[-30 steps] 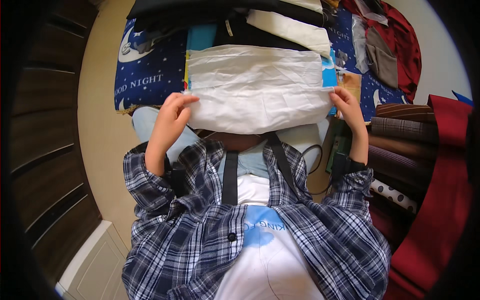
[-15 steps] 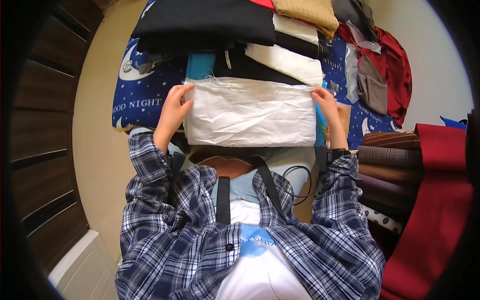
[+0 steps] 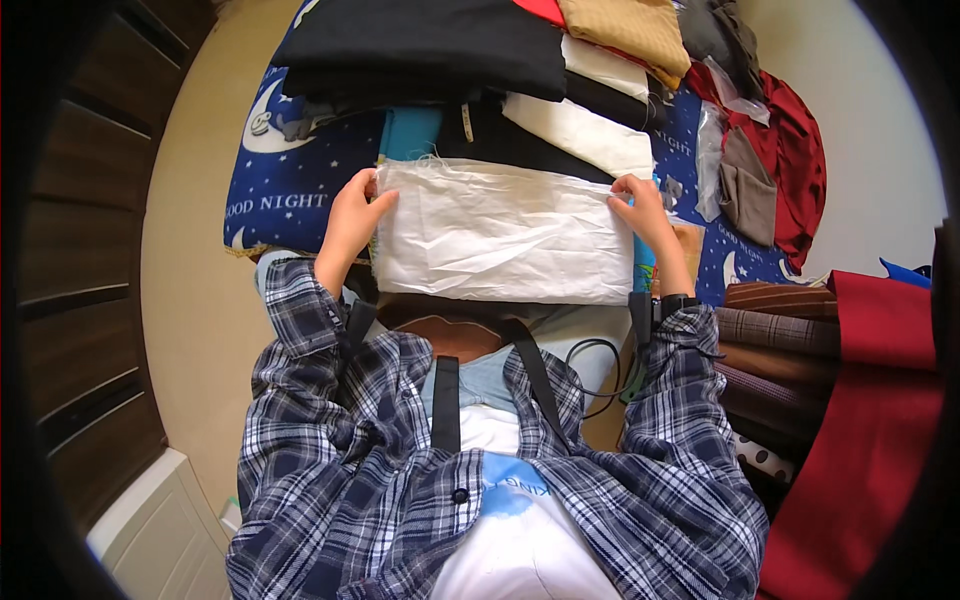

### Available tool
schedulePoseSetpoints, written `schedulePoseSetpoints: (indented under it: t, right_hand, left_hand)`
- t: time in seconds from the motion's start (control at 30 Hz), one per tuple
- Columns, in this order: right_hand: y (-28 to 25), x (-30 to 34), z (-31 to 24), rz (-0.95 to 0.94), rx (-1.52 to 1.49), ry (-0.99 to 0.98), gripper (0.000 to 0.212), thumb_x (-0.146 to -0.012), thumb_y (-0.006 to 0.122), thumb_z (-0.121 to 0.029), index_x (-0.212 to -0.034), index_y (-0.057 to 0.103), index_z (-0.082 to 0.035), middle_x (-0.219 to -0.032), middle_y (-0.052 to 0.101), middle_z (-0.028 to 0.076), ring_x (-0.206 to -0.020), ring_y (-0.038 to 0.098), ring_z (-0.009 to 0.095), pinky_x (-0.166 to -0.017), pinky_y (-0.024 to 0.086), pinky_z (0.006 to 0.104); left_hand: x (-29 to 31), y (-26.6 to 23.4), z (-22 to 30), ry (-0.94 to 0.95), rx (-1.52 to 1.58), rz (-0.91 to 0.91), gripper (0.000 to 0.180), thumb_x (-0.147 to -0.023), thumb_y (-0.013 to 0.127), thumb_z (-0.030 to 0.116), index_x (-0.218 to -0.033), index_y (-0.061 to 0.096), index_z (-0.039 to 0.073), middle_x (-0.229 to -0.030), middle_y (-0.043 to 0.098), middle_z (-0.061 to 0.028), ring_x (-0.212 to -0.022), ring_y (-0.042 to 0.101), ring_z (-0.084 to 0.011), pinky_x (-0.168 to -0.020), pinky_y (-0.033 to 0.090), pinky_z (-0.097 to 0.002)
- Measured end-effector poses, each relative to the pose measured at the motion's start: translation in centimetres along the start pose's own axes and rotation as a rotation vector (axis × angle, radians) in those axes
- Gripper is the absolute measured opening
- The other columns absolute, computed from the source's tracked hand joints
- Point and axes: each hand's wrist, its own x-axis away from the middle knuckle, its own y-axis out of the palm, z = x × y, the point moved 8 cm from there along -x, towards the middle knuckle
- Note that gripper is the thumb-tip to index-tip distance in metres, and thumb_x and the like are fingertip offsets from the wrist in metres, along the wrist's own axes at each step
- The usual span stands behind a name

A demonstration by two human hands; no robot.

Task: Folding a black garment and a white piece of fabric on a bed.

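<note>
A folded white cloth (image 3: pixel 500 235), creased and frayed along its far edge, lies in front of me. At its far left corner is my left hand (image 3: pixel 352 218), thumb on top and fingers curled round the side, closed on the cloth. My right hand (image 3: pixel 648 215) pinches the far right corner between thumb and fingers. Beyond the cloth are a black fabric (image 3: pixel 475 140), another white fabric piece (image 3: pixel 585 135) and a blue piece (image 3: pixel 411 132). Part of a blue patterned item (image 3: pixel 645 250) shows past the cloth's right edge.
Folded black fabric (image 3: pixel 420 50) and tan fabric (image 3: pixel 628 30) are stacked at the back, on a navy moon-and-star blanket (image 3: pixel 290 175). Dark red cloth (image 3: pixel 795 160) lies far right. Folded brown fabrics (image 3: pixel 780 335) and a long red cloth (image 3: pixel 850 450) sit at my right.
My right hand has moved slightly inward along the cloth's far edge, its fingers more curled. My left hand stays at the left corner. The view has shifted a little.
</note>
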Motion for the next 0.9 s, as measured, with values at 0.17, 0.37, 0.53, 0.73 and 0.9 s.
schedulePoseSetpoints:
  t: [0.17,0.37,0.53,0.73,0.9]
  right_hand:
    - [-0.9,0.4,0.8,0.097,-0.071,0.04,0.02,-0.069,0.06,-0.018,-0.087,0.057,-0.01,-0.081,0.058,0.005,-0.083,0.049,0.023,-0.075,0.037,0.0336]
    - [-2.2,1.1,0.4,0.105,-0.102,0.058,0.012,-0.07,0.06,-0.014,-0.08,0.061,-0.008,-0.076,0.059,0.006,-0.082,0.049,0.022,-0.072,0.037,0.0327]
    - [-2.4,2.1,0.0,0.109,-0.116,-0.065,0.012,-0.071,0.057,-0.008,-0.081,0.064,-0.011,-0.077,0.058,0.005,-0.078,0.047,0.021,-0.071,0.036,0.0301]
    - [-2.2,2.4,0.5,0.151,-0.162,-0.03,0.017,-0.072,0.056,-0.006,-0.085,0.065,-0.014,-0.079,0.057,0.004,-0.075,0.046,0.018,-0.071,0.037,0.0287]
    - [-2.1,1.2,1.2,0.185,-0.246,0.034,0.016,-0.072,0.057,-0.008,-0.086,0.064,-0.011,-0.085,0.06,0.005,-0.075,0.048,0.019,-0.071,0.038,0.0292]
  left_hand:
    - [0.5,-0.6,2.0,0.053,0.123,0.041,0.024,-0.073,0.058,0.01,-0.095,0.054,0.0,-0.077,0.056,-0.0067,-0.07,0.052,-0.014,-0.064,0.042,-0.0249]
    - [1.1,-1.3,4.5,0.261,0.007,0.077,0.016,-0.067,0.053,-0.001,-0.081,0.06,0.002,-0.084,0.053,-0.0049,-0.074,0.05,-0.0131,-0.063,0.04,-0.0217]
    - [1.6,-0.2,4.4,0.222,0.134,-0.136,0.022,-0.067,0.046,-0.007,-0.082,0.06,0.001,-0.09,0.054,-0.0046,-0.082,0.05,-0.0117,-0.071,0.04,-0.0208]
    - [1.5,0.2,5.5,0.206,0.212,-0.128,0.032,-0.071,0.045,-0.005,-0.097,0.061,0.003,-0.102,0.056,-0.006,-0.088,0.051,-0.0116,-0.076,0.04,-0.0211]
    - [-0.1,0.2,4.1,0.185,0.192,-0.027,0.024,-0.078,0.05,0.004,-0.099,0.059,0.001,-0.091,0.059,-0.0047,-0.08,0.052,-0.0097,-0.072,0.041,-0.0206]
